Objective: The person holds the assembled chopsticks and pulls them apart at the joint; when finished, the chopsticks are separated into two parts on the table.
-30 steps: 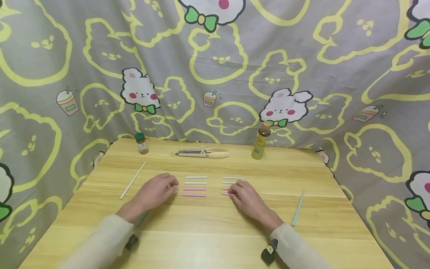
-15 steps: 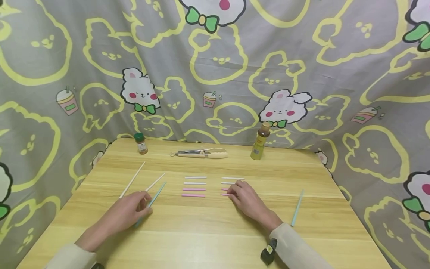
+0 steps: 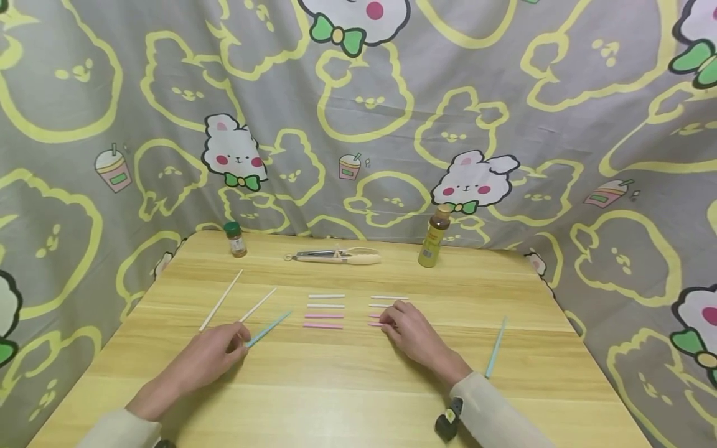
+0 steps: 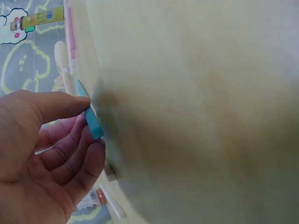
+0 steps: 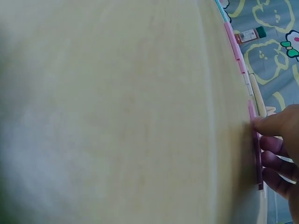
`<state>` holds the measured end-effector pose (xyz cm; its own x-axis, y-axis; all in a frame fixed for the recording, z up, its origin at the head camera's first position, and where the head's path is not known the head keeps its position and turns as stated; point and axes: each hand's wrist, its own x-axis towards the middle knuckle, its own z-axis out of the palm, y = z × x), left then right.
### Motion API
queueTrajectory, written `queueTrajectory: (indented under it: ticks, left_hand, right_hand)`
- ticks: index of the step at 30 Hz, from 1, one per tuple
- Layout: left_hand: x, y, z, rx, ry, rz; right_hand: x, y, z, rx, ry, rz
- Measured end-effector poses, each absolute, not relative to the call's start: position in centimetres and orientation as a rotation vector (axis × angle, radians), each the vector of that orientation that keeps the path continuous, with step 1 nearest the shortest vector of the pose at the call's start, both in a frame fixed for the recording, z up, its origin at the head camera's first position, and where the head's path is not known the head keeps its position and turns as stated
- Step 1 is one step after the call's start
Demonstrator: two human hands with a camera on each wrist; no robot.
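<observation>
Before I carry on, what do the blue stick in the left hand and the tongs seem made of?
Blue stick: matte, perhaps plastic or painted wood; evenly coloured, leaving it open.
Tongs: probably metal, given their grey sheen; beige tips could be silicone or plastic.

No word, brand or number can be read. The slim, upright yellow-green bottle with a brown neck and gold cap point(image 3: 432, 239) bears reddish print too small to make out, plus 1 striped, barcode-like block point(image 4: 49, 15). The small reddish-brown cylindrical jar with a green lid point(image 3: 236, 241) carries 1 white label point(image 5: 247, 35), its print blurred.
</observation>
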<state>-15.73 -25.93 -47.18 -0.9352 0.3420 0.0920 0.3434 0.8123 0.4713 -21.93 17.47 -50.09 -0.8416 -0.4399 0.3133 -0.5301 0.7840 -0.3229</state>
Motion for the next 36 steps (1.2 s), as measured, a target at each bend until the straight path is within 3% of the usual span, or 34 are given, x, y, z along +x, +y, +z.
queueTrajectory:
  ticks: [5, 20, 36]
  left_hand:
    - [-16.4, -24.6, -46.2, -0.550, -2.996, -0.765]
    - [-17.5, -16.0, -45.2, -1.105, -2.720, -0.626]
    - [-18.4, -12.4, -45.9, -1.107, -2.642, -0.488]
  right_hand:
    - [-22.0, 17.7, -49.4, 0.749, -2.691, 0.646]
    - [-19.8, 14.5, -46.6, 1.011, -2.694, 0.853]
    - [-19.9, 15.0, -47.1, 1.059, -2.714, 0.711]
